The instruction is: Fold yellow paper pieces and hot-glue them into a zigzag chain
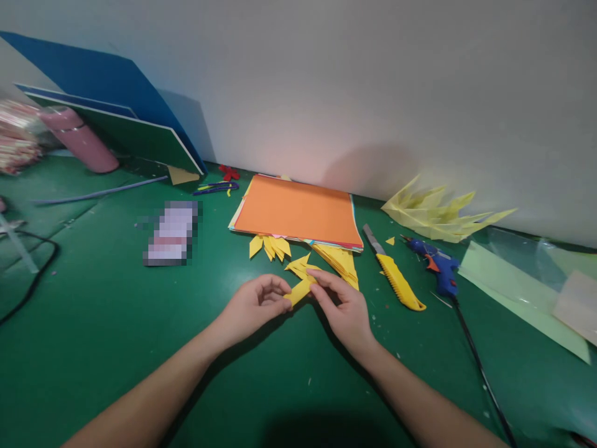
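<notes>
Both hands meet over the green table (107,323) and pinch one small folded yellow paper piece (298,290) between them. My left hand (255,303) grips its left end with curled fingers. My right hand (342,306) holds its right end between thumb and fingertips. Just behind the hands lie several folded yellow paper pieces (273,246) and a fanned pile of yellow paper strips (340,260). A stack of coloured paper with an orange sheet on top (298,211) sits beyond them.
A yellow utility knife (396,279) and a blue glue gun (436,264) with its black cord lie right of the hands. Pale yellow folded shapes (438,214) rest by the wall. Pale green sheets (522,292) lie far right. Blue and green boards (116,118) and a pink bottle (81,140) stand far left.
</notes>
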`<state>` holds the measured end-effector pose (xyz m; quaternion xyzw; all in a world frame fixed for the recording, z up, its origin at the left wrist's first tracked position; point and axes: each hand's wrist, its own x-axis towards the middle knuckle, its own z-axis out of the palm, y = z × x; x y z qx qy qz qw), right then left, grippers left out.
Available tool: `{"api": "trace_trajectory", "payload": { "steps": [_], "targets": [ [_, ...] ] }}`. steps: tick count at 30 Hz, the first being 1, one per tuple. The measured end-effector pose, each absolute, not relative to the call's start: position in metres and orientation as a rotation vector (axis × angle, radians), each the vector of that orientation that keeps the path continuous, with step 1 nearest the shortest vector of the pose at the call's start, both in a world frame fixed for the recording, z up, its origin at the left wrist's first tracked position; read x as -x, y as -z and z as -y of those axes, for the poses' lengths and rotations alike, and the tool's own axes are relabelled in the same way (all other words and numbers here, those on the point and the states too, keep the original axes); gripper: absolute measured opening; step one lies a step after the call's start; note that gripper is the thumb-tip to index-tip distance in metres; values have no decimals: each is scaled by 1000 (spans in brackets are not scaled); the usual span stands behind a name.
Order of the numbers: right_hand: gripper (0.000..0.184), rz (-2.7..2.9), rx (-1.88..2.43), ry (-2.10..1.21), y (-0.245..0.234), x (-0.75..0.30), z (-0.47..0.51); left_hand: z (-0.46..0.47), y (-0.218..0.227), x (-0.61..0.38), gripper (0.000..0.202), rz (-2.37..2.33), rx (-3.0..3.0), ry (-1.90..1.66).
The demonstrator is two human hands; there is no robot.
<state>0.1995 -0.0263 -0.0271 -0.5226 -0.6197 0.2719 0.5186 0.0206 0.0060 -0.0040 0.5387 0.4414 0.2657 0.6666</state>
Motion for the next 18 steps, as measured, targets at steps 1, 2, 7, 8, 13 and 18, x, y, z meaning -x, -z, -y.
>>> {"api": "trace_trajectory", "payload": {
  "steps": [1, 2, 7, 8, 13, 18],
  "targets": [
    [22, 1536, 1261, -604, 27, -200, 26, -6, 4, -20, 20, -1032, -1261, -602],
    [24, 1599, 1266, -548, 27, -201, 25, -6, 5, -19, 18, -1067, -1319, -609],
    [30, 1923, 1228, -226, 24, -201, 25, -3, 6, -19, 17, -1105, -1568, -695],
    [29, 1962, 1221, -179, 23, -201, 26, -3, 7, -20, 18, -1094, -1588, -702],
    [18, 1997, 1227, -81, 22, -200, 28, -3, 9, -19, 17, -1080, -1581, -679],
    [11, 1992, 1198, -164, 21, -201, 28, -4, 6, -18, 19, -1067, -1551, -637]
  ]
}}
